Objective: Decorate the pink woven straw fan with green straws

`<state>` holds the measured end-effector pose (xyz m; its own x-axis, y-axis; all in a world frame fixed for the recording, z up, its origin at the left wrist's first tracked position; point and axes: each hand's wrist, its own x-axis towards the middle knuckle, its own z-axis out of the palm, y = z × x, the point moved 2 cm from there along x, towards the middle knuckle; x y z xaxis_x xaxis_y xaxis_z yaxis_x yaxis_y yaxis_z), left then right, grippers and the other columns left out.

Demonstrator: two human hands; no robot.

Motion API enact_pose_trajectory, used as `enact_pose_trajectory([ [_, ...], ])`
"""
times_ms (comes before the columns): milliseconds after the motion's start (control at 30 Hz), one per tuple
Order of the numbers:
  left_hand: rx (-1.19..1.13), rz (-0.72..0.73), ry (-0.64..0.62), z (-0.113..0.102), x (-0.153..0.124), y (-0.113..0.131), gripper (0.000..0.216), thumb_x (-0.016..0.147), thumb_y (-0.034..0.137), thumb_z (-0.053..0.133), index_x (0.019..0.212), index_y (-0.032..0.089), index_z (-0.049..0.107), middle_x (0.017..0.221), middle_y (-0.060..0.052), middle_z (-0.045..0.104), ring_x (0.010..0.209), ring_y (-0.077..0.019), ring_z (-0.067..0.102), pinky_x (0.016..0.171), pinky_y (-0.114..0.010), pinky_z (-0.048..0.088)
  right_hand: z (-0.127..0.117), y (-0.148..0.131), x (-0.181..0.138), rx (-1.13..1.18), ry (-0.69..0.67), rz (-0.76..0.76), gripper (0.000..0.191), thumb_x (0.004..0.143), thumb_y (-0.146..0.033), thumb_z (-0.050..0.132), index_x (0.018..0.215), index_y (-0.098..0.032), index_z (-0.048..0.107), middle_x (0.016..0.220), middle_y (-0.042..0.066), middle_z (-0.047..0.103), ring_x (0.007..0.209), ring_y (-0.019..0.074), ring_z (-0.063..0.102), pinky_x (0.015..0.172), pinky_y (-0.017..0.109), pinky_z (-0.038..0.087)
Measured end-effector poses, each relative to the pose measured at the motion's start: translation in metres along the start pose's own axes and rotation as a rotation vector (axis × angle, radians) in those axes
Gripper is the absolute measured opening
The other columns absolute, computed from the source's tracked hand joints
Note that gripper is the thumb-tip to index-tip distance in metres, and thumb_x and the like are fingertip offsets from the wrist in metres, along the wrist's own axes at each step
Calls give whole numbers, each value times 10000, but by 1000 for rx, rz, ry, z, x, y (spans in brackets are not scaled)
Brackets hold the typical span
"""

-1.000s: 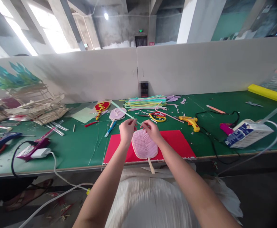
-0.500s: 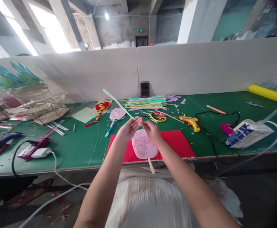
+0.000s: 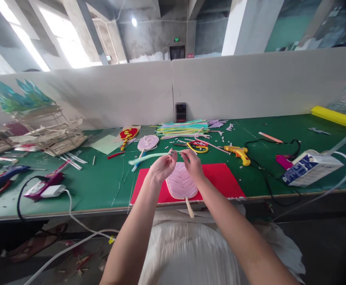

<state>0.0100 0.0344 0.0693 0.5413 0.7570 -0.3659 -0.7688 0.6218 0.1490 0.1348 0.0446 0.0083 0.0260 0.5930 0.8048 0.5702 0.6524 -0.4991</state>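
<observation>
A pale green pipe cleaner (image 3: 147, 156) runs out to the left from my left hand (image 3: 165, 164), whose fingers are closed on it near its right end. Close beside it, my right hand (image 3: 191, 161) pinches the right end of the same stem. Both hands are above the top of a round fan (image 3: 181, 184) covered in pink ribbed strips, with a wooden handle (image 3: 190, 208) pointing toward me. That fan lies on a red board (image 3: 220, 180) at the table's front edge.
Behind the hands lie a bundle of pastel pipe cleaners (image 3: 181, 128), scissors (image 3: 199, 147), a yellow glue gun (image 3: 238, 153) and a smaller pink fan (image 3: 148, 143). A carton (image 3: 312, 170) stands right; a power strip (image 3: 40, 186) and stick models (image 3: 48, 134) are left.
The pipe cleaner's free end has swung down from pointing up and left to lying almost level. My left fingers have curled in; both hands stay over the fan's top.
</observation>
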Motion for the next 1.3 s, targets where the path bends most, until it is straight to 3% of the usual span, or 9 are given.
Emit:
enact_pose_trajectory([
  [167,92,-86,-25,-7,-2,-1,156,888,103,356,824,95,499,568,22,454,439,-36,492,416,-107,461,0,1,-1,12,25,-1,203,911,-285,382,952,-211,566,897,66,619,887,179,567,824,324,456],
  [333,375,-17,14,-8,5,1,216,909,180,348,734,128,465,481,71,295,341,-16,284,308,-106,259,3,1,-2,60,-44,55,239,911,-323,367,968,-230,579,950,76,619,946,201,557,871,354,433],
  [433,587,166,86,-8,10,-3,189,881,163,391,702,139,449,471,85,250,336,-14,221,312,-122,172,3,2,-2,97,-62,85,236,902,-339,380,940,-226,584,919,76,621,925,206,560,863,354,427],
  [500,748,366,139,-9,13,-6,124,825,166,468,704,149,453,474,86,281,347,-14,231,328,-128,148,3,1,-1,123,-77,105,234,898,-344,388,918,-219,584,875,68,618,871,195,567,823,335,438],
  [733,1402,824,242,-23,21,-5,115,722,278,538,747,166,543,508,72,332,449,-53,303,426,-173,221,5,5,1,340,-125,254,221,855,-371,463,831,-192,589,721,18,598,633,137,550,610,258,444],
  [833,1568,945,271,-27,22,-5,96,708,252,530,692,159,548,517,63,334,501,-69,319,470,-188,244,8,9,2,405,-126,345,233,823,-403,499,810,-188,587,688,4,578,559,119,514,557,250,432],
  [1033,1575,972,317,-31,23,-7,92,698,258,530,696,167,514,531,59,386,516,-81,361,496,-194,279,10,11,2,465,-167,412,284,797,-470,503,790,-195,572,641,-5,567,523,116,517,525,247,433],
  [1300,1804,902,294,-29,21,8,47,677,209,533,656,179,503,524,54,441,516,-90,409,499,-191,278,10,7,2,501,-243,410,302,814,-486,472,730,-201,528,601,-20,518,559,120,506,560,248,420],
])
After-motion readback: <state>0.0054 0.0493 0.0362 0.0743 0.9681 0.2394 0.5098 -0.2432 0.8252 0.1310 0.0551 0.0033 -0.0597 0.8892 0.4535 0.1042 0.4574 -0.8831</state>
